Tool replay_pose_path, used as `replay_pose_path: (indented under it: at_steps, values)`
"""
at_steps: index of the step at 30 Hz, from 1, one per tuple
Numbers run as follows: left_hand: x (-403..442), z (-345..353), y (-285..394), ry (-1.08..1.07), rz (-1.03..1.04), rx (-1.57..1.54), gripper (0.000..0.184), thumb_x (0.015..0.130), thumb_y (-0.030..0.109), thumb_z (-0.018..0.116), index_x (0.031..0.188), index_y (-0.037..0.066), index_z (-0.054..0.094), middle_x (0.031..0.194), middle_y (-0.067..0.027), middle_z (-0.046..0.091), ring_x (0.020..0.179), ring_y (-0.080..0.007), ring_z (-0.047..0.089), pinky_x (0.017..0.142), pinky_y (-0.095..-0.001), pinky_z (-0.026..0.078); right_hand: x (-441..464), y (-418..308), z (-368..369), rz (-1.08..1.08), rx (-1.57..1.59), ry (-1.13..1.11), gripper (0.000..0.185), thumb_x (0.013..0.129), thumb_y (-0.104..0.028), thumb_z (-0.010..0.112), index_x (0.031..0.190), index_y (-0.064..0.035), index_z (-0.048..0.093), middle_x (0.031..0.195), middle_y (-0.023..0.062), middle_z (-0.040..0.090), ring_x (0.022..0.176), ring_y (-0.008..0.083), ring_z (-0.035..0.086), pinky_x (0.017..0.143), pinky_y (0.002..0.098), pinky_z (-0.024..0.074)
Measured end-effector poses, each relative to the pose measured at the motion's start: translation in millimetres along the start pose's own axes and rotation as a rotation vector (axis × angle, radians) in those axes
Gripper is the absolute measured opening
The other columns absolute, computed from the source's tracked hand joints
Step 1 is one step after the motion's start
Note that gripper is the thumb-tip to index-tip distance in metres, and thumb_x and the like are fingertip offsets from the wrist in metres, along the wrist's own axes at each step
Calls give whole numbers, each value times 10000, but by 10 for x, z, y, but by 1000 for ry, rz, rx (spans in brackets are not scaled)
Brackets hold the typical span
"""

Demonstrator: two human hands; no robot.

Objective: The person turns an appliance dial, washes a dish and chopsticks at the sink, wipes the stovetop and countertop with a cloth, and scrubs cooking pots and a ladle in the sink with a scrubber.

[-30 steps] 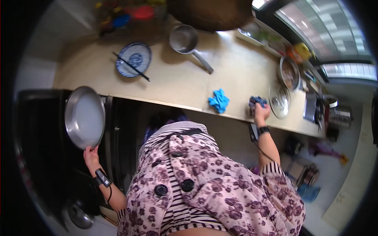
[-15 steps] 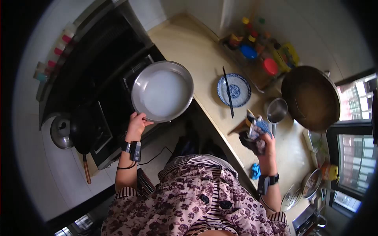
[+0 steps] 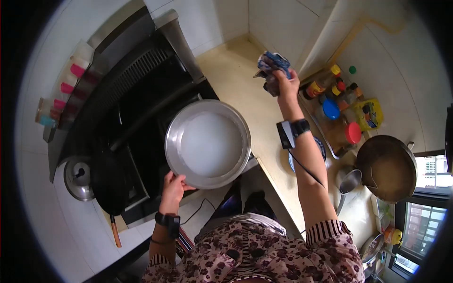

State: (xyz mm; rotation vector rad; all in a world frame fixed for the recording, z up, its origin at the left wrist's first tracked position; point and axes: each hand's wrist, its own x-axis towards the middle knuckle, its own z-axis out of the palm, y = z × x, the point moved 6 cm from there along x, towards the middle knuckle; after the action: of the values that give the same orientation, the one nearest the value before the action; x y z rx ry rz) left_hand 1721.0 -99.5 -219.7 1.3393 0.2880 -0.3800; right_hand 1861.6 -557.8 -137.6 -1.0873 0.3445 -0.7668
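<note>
The right hand (image 3: 287,87) has carried the crumpled patterned cloth (image 3: 272,64) from the table (image 3: 238,78) near the glass lid, at three o'clock, through four o'clock half a second ago, to the table's corner end at one o'clock; its forearm now crosses the blue-and-white plate (image 3: 292,162), earlier in full view, and hides most of it; with the view swung round, the metal basin (image 3: 173,144) has gone from nine o'clock, via half past ten, to near the centre; the saucepan (image 3: 350,180) has passed from twelve to between three and four.
</note>
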Motion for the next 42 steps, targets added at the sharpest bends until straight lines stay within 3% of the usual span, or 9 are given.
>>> replay_pose_path:
  at_steps: [5,8,9,13,16,21,29,38,42]
  values:
    - [17,-34,154,13,-1,-15,337,841,28,462,1171,-39,448,1014,-165,602,803,-282,660,601,-386,591,688,816,423,-282,-382,-7,359,609,-137,734,844,-69,471,749,35,549,660,165,541,609,295,477]
    - [201,-157,174,23,-27,-24,340,835,9,448,1169,-55,447,1025,-181,598,809,-298,661,599,-397,600,795,1032,797,-290,-895,-122,402,601,-240,762,890,-73,537,1021,166,582,919,268,586,773,369,479]
    - [242,-184,196,28,-40,-24,344,833,5,446,1170,-61,445,1028,-186,597,810,-304,660,604,-404,603,852,1236,896,-152,-944,-291,549,615,-333,781,1087,-150,567,1259,221,452,1119,365,482,882,420,439]
    - [336,-269,211,76,-71,-63,364,808,-12,456,1164,-91,451,1034,-201,598,814,-322,659,582,-403,608,791,1590,1051,-148,-1413,-349,879,654,-506,744,1392,-424,273,1481,162,144,1255,506,258,1003,572,301]
    - [423,-293,254,59,-92,-60,361,798,-2,482,1147,-93,472,1029,-200,605,832,-302,661,558,-377,607,796,1738,1238,-249,-1605,-468,877,655,-525,733,1389,-440,259,1512,98,116,1291,487,228,1004,620,262]
    - [425,-111,446,44,-68,-32,357,813,24,498,1153,-85,475,1046,-186,605,866,-278,659,611,-366,606,804,1980,1146,-134,-1649,-606,636,684,-479,716,1266,-376,480,1466,21,276,1315,361,263,991,625,293]
    - [704,59,383,-60,-30,-3,386,799,3,460,1183,-42,462,1061,-159,589,890,-278,648,670,-435,601,90,2128,520,-161,-1558,-496,337,765,-159,624,1079,-278,593,1197,56,474,1129,393,432,886,538,453]
    - [1217,659,286,-178,-39,-40,278,791,-8,503,1069,-1,497,994,-127,596,844,-266,651,643,-437,601,-1265,1682,-419,-38,-1550,-489,491,745,-93,588,1200,-275,551,1234,124,478,1064,471,453,835,509,495]
    - [1511,1014,241,-269,-7,-64,300,788,-21,483,1084,-47,437,1015,-174,577,844,-306,650,669,-472,595,-1787,1369,-718,-199,-1491,-530,408,672,-54,629,1045,-217,603,1130,144,514,1006,441,484,789,507,481]
